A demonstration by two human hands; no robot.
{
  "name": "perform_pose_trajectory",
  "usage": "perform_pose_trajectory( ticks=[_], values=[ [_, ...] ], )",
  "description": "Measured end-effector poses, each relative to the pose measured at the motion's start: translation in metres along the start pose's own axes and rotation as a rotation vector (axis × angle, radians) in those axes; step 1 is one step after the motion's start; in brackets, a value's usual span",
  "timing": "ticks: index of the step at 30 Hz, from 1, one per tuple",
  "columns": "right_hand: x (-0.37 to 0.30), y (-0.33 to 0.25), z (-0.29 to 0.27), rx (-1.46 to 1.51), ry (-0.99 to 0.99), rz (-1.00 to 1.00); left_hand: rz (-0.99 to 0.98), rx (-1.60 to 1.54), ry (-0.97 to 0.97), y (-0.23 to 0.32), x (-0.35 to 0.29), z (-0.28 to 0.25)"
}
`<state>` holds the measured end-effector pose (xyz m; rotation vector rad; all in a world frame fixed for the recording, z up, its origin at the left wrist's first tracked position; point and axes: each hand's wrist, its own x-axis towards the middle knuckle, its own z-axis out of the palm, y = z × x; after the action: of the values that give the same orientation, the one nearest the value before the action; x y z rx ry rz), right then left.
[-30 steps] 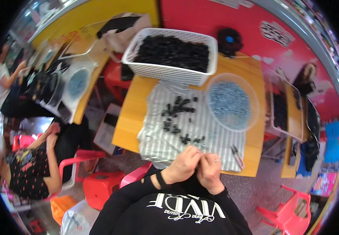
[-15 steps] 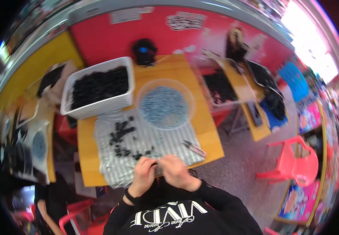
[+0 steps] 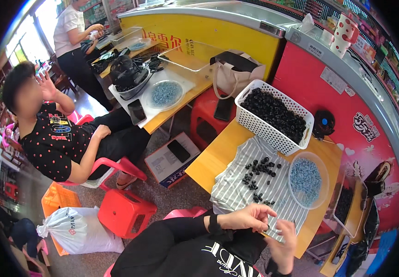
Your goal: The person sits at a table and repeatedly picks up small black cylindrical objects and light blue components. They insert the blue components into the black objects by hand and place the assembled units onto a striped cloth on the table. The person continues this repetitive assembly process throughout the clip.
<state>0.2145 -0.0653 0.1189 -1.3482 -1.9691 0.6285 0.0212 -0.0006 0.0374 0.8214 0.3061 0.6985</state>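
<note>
My left hand (image 3: 248, 218) is raised at the near edge of the table, its thumb and fingers pinched on a small black piece that barely shows. Just to its right, my right hand (image 3: 283, 243) is held up with fingers curled but apart, and I see nothing in it. Beyond them a grey-and-white striped cloth (image 3: 229, 184) covers part of the wooden table (image 3: 208, 164). Several small round black pieces (image 3: 260, 167) lie scattered on the cloth. A round clear tub (image 3: 325, 196) of small blue-grey pieces stands at the cloth's right side.
A white basket (image 3: 266, 134) full of black pieces stands at the table's far side, near a small black fan (image 3: 323, 123). On the left a seated person (image 3: 65, 143) raises a hand beside another worktable (image 3: 162, 117). A red stool (image 3: 125, 213) and white sack (image 3: 77, 231) are on the floor.
My view has swung to the left, bringing the seated person into sight. My hands, close together before, are now slightly apart. The pink-handled snips on the cloth no longer show clearly.
</note>
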Motion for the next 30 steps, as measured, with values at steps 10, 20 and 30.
perform_pose_trajectory(
  ticks=[10,20,30],
  values=[
    [0.004,-0.005,0.023,0.032,-0.028,-0.074,-0.035,-0.102,-0.076,-0.012,-0.009,-0.006],
    [-0.008,0.009,0.024,0.075,-0.087,-0.180,-0.072,-0.036,-0.134,-0.019,-0.007,-0.003],
    [-0.024,0.018,0.005,0.121,-0.153,0.055,-0.240,-0.007,-0.102,-0.015,-0.002,0.002]
  ],
)
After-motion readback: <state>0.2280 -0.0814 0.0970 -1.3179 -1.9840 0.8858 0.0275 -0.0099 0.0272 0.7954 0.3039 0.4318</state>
